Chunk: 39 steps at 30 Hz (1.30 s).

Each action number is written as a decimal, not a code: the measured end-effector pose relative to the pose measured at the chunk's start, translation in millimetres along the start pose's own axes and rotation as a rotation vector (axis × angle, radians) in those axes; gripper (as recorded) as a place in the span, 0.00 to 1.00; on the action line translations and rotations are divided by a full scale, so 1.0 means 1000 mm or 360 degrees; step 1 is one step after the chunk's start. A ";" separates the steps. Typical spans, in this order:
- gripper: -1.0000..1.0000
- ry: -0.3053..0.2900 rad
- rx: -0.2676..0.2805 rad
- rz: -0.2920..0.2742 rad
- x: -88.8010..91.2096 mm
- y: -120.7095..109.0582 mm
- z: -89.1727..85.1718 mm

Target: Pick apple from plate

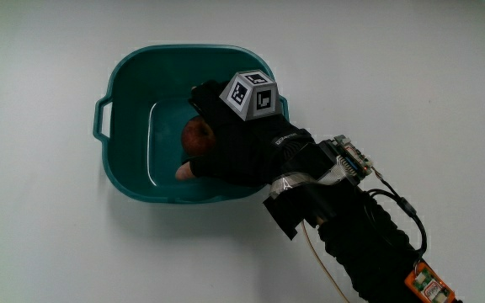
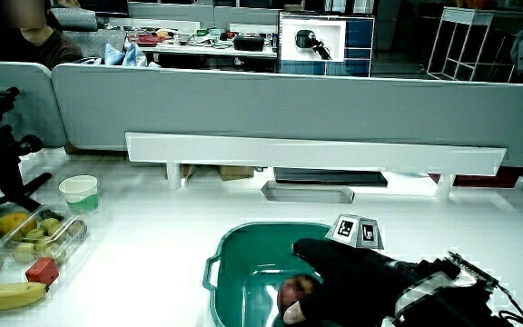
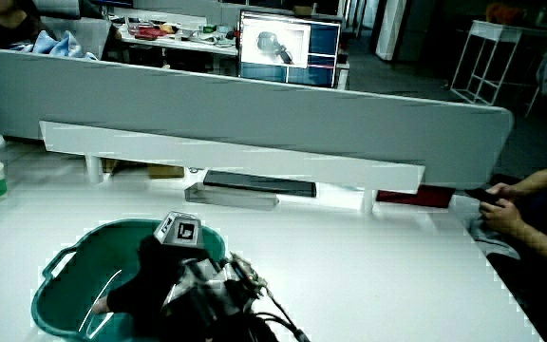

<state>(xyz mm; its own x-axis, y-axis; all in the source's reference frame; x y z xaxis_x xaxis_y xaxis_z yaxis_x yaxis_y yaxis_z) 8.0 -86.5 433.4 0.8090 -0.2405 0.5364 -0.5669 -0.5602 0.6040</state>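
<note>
A reddish apple (image 1: 194, 135) lies inside a teal basin (image 1: 129, 84) with handles, not a plate. The hand (image 1: 226, 139), in its black glove with the patterned cube (image 1: 251, 94) on its back, reaches down into the basin and covers much of the apple. Its fingers curl around the fruit, with the thumb (image 1: 183, 172) on the side nearer the person. In a side view the apple (image 2: 290, 292) shows low in the basin (image 2: 230, 263) under the hand (image 2: 334, 272). In a side view the hand (image 3: 155, 275) hides the apple inside the basin (image 3: 60, 294).
Near the table's edge, a side view shows a banana (image 2: 5, 293), a clear box of fruit (image 2: 39, 232), a small red block (image 2: 42, 270), a paper cup (image 2: 80, 191) and a black camera stand (image 2: 3, 150). A low grey partition (image 2: 289, 109) closes off the table.
</note>
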 end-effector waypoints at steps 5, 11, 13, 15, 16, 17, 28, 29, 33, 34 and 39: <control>0.50 -0.0006 -0.0004 -0.0056 0.008 0.005 -0.003; 0.50 -0.0033 -0.0026 -0.0118 0.014 0.008 -0.005; 0.50 -0.0060 -0.0025 -0.0145 0.015 0.010 -0.006; 0.50 -0.0082 -0.0036 -0.0162 0.016 0.011 -0.008; 0.50 -0.0101 -0.0047 -0.0176 0.016 0.012 -0.009; 0.50 -0.0117 -0.0051 -0.0173 0.016 0.012 -0.009; 0.50 -0.0111 -0.0036 -0.0193 0.020 0.014 -0.010; 0.50 -0.0107 -0.0032 -0.0189 0.020 0.014 -0.010; 0.57 -0.0110 0.0015 -0.0174 0.020 0.013 -0.009; 0.59 -0.0111 0.0018 -0.0189 0.022 0.016 -0.010; 0.68 -0.0093 0.0040 -0.0182 0.025 0.016 -0.009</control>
<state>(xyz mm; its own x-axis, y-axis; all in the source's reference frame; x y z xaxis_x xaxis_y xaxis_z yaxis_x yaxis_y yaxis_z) 17.5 -93.9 461.5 0.8761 -0.2193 0.4294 -0.4672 -0.6063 0.6436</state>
